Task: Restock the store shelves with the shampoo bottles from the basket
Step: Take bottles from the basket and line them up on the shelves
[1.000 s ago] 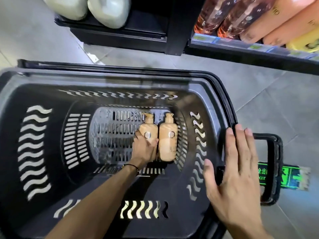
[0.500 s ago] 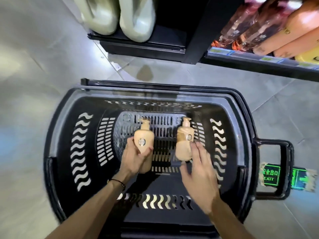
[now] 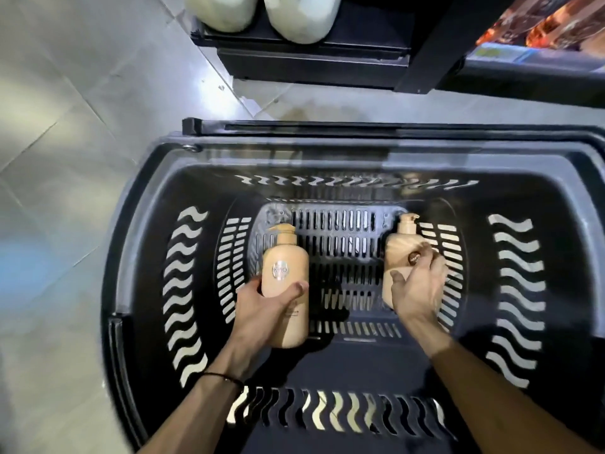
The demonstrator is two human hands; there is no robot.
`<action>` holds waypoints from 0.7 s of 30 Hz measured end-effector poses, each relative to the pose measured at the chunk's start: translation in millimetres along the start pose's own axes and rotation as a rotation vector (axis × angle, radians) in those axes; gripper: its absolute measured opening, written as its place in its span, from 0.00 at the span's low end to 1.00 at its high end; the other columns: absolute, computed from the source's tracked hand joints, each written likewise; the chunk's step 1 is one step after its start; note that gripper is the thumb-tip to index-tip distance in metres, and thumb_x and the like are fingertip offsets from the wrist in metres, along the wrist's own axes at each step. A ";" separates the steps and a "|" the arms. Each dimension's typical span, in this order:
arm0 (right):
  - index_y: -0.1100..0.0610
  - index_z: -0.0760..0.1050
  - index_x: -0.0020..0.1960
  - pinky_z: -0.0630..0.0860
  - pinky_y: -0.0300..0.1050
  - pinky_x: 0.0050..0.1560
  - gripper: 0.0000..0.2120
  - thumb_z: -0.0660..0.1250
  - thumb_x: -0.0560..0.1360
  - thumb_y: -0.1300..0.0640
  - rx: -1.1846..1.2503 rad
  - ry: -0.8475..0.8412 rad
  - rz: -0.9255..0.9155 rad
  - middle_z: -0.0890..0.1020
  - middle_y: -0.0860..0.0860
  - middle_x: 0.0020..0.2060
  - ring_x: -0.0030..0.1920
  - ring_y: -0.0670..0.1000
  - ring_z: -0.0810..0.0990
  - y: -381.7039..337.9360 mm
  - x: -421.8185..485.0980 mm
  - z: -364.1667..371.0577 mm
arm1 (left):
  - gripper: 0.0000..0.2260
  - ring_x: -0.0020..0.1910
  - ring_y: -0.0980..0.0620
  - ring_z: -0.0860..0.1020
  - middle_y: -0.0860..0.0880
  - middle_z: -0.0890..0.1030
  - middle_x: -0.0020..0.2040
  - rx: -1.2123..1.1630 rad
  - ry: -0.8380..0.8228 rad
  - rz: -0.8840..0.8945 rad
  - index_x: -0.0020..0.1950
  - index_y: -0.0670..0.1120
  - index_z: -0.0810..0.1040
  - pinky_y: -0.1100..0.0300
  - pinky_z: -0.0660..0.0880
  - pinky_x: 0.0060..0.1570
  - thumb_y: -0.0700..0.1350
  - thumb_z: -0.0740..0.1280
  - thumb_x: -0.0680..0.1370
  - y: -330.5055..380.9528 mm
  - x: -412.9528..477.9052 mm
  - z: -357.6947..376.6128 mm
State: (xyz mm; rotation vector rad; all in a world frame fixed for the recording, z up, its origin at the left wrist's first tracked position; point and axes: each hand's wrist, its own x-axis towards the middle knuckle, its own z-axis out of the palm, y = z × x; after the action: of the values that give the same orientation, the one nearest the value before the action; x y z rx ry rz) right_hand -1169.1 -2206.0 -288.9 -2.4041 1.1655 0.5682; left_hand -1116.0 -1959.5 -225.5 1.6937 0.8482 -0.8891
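Note:
Two tan pump shampoo bottles are inside the black slotted basket (image 3: 147, 244) on the floor. My left hand (image 3: 262, 309) grips the left shampoo bottle (image 3: 285, 267) around its lower body and holds it raised off the basket floor. My right hand (image 3: 417, 290) curls around the right shampoo bottle (image 3: 401, 247), fingers over its front label and thumb on its left side. That bottle is deep in the basket at the right of the grid floor. Whether it still touches the floor I cannot tell.
Black store shelving (image 3: 314, 57) stands just beyond the basket, with two pale green jugs (image 3: 294, 18) on its lowest level. A shelf edge with price tags (image 3: 501, 55) and orange-pink bottles (image 3: 556, 24) is at the upper right. Grey tiled floor (image 3: 65, 158) lies to the left.
My left hand has lifted its bottle higher and leftward. My right hand came from the basket rim down into the basket and closed around the second bottle.

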 end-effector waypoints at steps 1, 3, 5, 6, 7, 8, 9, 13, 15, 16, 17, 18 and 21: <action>0.64 0.60 0.78 0.69 0.57 0.66 0.42 0.78 0.71 0.60 0.011 0.019 -0.004 0.70 0.62 0.63 0.62 0.62 0.69 0.5 0.2 2.8 | 0.17 0.31 0.59 0.84 0.52 0.87 0.36 0.000 0.001 -0.003 0.51 0.45 0.80 0.67 0.76 0.26 0.46 0.82 0.69 1.7 -1.5 1.7; 0.64 0.61 0.77 0.69 0.57 0.66 0.45 0.80 0.69 0.56 0.038 0.026 0.009 0.70 0.62 0.61 0.62 0.62 0.69 1.2 1.7 8.1 | 0.21 0.34 0.60 0.84 0.49 0.86 0.41 0.023 0.000 0.010 0.55 0.45 0.78 0.68 0.77 0.27 0.46 0.82 0.68 3.7 -3.2 3.1; 0.63 0.60 0.78 0.68 0.58 0.66 0.48 0.82 0.67 0.52 0.072 -0.013 0.070 0.70 0.63 0.62 0.63 0.62 0.69 1.1 4.6 13.5 | 0.26 0.37 0.60 0.84 0.49 0.85 0.47 0.053 -0.013 0.024 0.58 0.48 0.75 0.68 0.78 0.29 0.47 0.83 0.66 4.5 -4.6 2.8; 0.63 0.59 0.78 0.69 0.58 0.67 0.49 0.82 0.67 0.50 0.108 -0.041 0.103 0.71 0.63 0.63 0.64 0.63 0.69 0.6 5.7 16.0 | 0.27 0.38 0.60 0.85 0.49 0.85 0.49 0.059 -0.020 0.030 0.59 0.48 0.74 0.68 0.78 0.30 0.48 0.83 0.66 4.6 -5.5 2.7; 0.62 0.58 0.78 0.70 0.58 0.67 0.50 0.82 0.67 0.50 0.158 -0.072 0.129 0.71 0.63 0.63 0.64 0.63 0.70 -0.2 6.5 19.0 | 0.28 0.38 0.60 0.85 0.49 0.84 0.49 0.064 -0.025 0.035 0.60 0.49 0.73 0.68 0.78 0.30 0.48 0.83 0.65 4.0 -5.8 2.5; 0.62 0.58 0.77 0.72 0.58 0.66 0.49 0.82 0.67 0.50 0.209 -0.103 0.151 0.73 0.62 0.63 0.64 0.63 0.72 -1.5 7.0 22.1 | 0.29 0.39 0.60 0.84 0.49 0.84 0.49 0.071 -0.027 0.043 0.60 0.50 0.73 0.67 0.78 0.31 0.49 0.83 0.65 3.1 -5.4 2.0; 0.62 0.59 0.76 0.75 0.56 0.62 0.47 0.82 0.67 0.50 0.250 -0.124 0.174 0.74 0.62 0.63 0.63 0.63 0.74 -2.6 7.0 25.4 | 0.28 0.39 0.60 0.84 0.50 0.84 0.49 0.076 -0.027 0.049 0.59 0.51 0.73 0.67 0.79 0.31 0.49 0.83 0.65 2.6 -5.1 1.4; 0.64 0.63 0.71 0.76 0.48 0.47 0.40 0.81 0.69 0.52 0.310 -0.124 0.228 0.78 0.62 0.60 0.56 0.63 0.80 -4.9 8.6 31.6 | 0.28 0.40 0.59 0.85 0.51 0.86 0.45 0.088 -0.032 0.076 0.58 0.53 0.72 0.66 0.80 0.32 0.50 0.84 0.65 -0.2 -3.5 0.6; 0.63 0.65 0.68 0.79 0.50 0.47 0.38 0.81 0.68 0.51 0.344 -0.149 0.222 0.80 0.61 0.56 0.53 0.62 0.81 -5.5 6.2 26.6 | 0.27 0.40 0.58 0.85 0.51 0.85 0.46 0.126 -0.023 0.091 0.56 0.53 0.72 0.64 0.81 0.34 0.52 0.83 0.64 2.6 -5.8 -0.5; 0.63 0.66 0.66 0.79 0.50 0.46 0.37 0.81 0.67 0.50 0.356 -0.156 0.217 0.80 0.60 0.55 0.52 0.61 0.81 -6.4 4.7 23.9 | 0.27 0.40 0.57 0.85 0.51 0.85 0.47 0.138 -0.020 0.092 0.56 0.54 0.72 0.60 0.82 0.37 0.53 0.83 0.64 3.5 -4.7 -0.9; 0.62 0.66 0.65 0.77 0.49 0.45 0.36 0.81 0.67 0.49 0.371 -0.154 0.216 0.80 0.59 0.53 0.51 0.61 0.81 -7.8 -0.1 16.9 | 0.27 0.41 0.56 0.86 0.51 0.85 0.48 0.146 -0.020 0.092 0.55 0.54 0.72 0.56 0.83 0.40 0.54 0.83 0.64 5.8 -7.0 -1.7; 0.61 0.66 0.64 0.76 0.48 0.44 0.36 0.81 0.67 0.48 0.387 -0.150 0.212 0.80 0.58 0.52 0.50 0.60 0.81 -10.1 -7.8 5.9 | 0.27 0.42 0.56 0.86 0.50 0.85 0.48 0.151 -0.021 0.092 0.55 0.54 0.72 0.54 0.83 0.42 0.54 0.83 0.64 9.2 -12.7 -2.9; 0.59 0.67 0.63 0.70 0.41 0.35 0.36 0.82 0.65 0.47 0.438 -0.146 0.185 0.80 0.55 0.50 0.46 0.56 0.79 -21.2 -40.5 -38.9 | 0.27 0.40 0.61 0.84 0.52 0.85 0.47 0.162 -0.020 0.101 0.55 0.55 0.71 0.62 0.80 0.37 0.53 0.83 0.65 25.6 -47.4 -6.0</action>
State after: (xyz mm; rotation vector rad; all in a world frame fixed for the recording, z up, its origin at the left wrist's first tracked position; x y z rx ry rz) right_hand -1168.1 -2188.5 -231.5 -1.8709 1.3005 0.4756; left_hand -1115.9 -1966.0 -171.7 1.8477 0.6862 -0.9238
